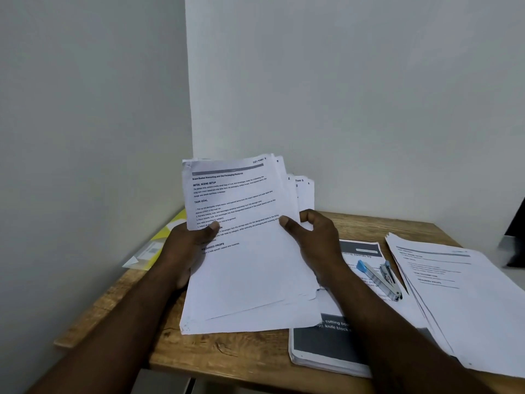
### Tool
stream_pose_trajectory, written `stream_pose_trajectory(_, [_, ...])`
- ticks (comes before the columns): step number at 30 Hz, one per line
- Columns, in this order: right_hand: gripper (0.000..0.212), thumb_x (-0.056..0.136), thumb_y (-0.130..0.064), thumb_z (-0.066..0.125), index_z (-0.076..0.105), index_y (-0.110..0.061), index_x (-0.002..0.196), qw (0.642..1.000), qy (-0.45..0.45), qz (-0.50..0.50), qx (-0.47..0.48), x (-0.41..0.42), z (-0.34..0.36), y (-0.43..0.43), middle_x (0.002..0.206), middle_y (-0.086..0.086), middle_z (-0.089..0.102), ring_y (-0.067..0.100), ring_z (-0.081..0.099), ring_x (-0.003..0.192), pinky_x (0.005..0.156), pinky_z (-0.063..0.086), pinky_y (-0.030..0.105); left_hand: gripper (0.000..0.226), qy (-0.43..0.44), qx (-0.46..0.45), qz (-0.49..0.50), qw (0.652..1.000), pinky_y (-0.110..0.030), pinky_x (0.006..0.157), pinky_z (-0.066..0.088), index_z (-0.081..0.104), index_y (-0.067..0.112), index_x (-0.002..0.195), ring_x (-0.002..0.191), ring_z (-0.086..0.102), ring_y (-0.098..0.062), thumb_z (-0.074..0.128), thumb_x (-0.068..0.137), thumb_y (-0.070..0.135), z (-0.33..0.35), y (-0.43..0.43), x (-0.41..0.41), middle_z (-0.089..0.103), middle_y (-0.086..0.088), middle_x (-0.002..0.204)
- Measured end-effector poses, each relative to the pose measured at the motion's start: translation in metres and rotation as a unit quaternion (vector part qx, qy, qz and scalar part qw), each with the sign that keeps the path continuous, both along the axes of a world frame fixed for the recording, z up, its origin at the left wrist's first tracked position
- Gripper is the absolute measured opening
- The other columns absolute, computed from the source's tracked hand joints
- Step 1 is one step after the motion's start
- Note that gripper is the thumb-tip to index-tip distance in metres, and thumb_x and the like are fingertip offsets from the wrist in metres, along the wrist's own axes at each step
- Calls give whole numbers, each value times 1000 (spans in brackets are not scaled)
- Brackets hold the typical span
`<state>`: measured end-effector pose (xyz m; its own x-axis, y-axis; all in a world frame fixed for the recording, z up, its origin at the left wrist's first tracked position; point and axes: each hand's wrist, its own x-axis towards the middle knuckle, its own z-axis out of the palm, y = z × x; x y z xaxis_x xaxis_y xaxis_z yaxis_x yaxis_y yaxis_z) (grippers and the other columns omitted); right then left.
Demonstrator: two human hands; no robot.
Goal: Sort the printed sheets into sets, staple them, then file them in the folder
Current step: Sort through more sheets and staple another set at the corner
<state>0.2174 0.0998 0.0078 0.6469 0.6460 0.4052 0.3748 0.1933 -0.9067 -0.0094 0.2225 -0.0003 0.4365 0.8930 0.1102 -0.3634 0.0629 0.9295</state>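
Fingers [213, 226] of the left hand [187, 245] and right hand [315, 237] are pinching the stack of printed sheets [241, 265] by its side edges, thumbs pressing the top page, tilting it over the worktop [227, 348]. Pages are fanning unevenly; a loosening pinch is probably risking slips and mixed sets. Its long axis is running away from the person, headings farthest.

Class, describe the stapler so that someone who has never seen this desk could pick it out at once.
Start at the wooden table in the corner and look to its right half. There, between the person's right hand and the fanned pile of sheets, lies the stapler on a printed page. It is the only metal thing among paper, silver with a blue end.
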Motion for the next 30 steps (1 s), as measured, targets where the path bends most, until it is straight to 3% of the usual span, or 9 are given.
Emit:
stream_pose_trajectory(3, [31,87,-51,83,73,-22,79,999,30,25,7,4,2,2,96,-10,74,13,67,98,91,51,34,26,-17,-11,13,1000,-31,73,63,70,9,120,99,78,-22,69,95,4,2,0,1,79,-6,113])
stream_pose_trajectory(6, [23,94,-33,79,77,-18,77,997,53,49,15,8,3,2,91,-11,78,10,70,92,95,53,36,24,-28,-3,5,1000,-28,69,62,70,9,118,96,78,-19,68,95,2,3,-3,1,80,-6,111])
stream_pose_trajectory(9, [22,93,-27,81,76,-22,72,998,46,41,18,10,2,2,88,-18,77,3,68,89,91,51,29,23,-34,0,1,999,-27,68,62,70,9,118,94,79,-18,66,96,2,5,-6,0,80,-4,109])
stream_pose_trajectory(12, [22,90,-32,84,74,-23,72,998,42,32,15,12,1,1,80,-24,72,1,65,84,84,47,26,23,-33,-11,8,999,-26,66,62,69,8,119,95,79,-18,64,98,0,6,-7,0,81,-3,107])
stream_pose_trajectory(16, [19,79,-42,91,77,-30,79,997,66,23,32,12,2,0,89,-19,75,18,69,103,94,51,37,25,-34,-6,7,999,-26,68,62,68,8,123,96,78,-18,64,99,1,6,-4,0,80,-4,110])
stream_pose_trajectory(20, [22,85,-43,87,74,-29,74,997,59,17,45,8,6,-4,93,-14,74,18,67,109,98,49,38,28,-36,-5,9,999,-26,69,62,67,6,126,99,78,-20,64,99,1,3,-3,0,78,-8,116])
stream_pose_trajectory(23, [24,85,-42,86,72,-27,73,998,49,4,44,5,7,-5,93,-12,74,15,67,109,97,49,35,25,-36,0,13,999,-24,65,61,68,8,122,89,79,-15,63,99,-1,3,-4,0,81,-2,105])
stream_pose_trajectory(27, [16,96,-30,78,77,-24,80,997,52,12,62,5,10,-5,92,-15,77,8,69,97,93,51,30,30,-46,-3,12,999,-33,79,62,68,9,126,109,75,-25,65,97,-1,1,1,0,77,-9,122])
stream_pose_trajectory(30, [23,105,-11,62,80,-24,105,993,62,48,86,7,12,-6,112,-8,79,16,70,114,106,51,37,30,-49,-2,20,999,-37,88,58,70,10,124,117,72,-28,66,97,-1,-1,4,0,75,-10,126])
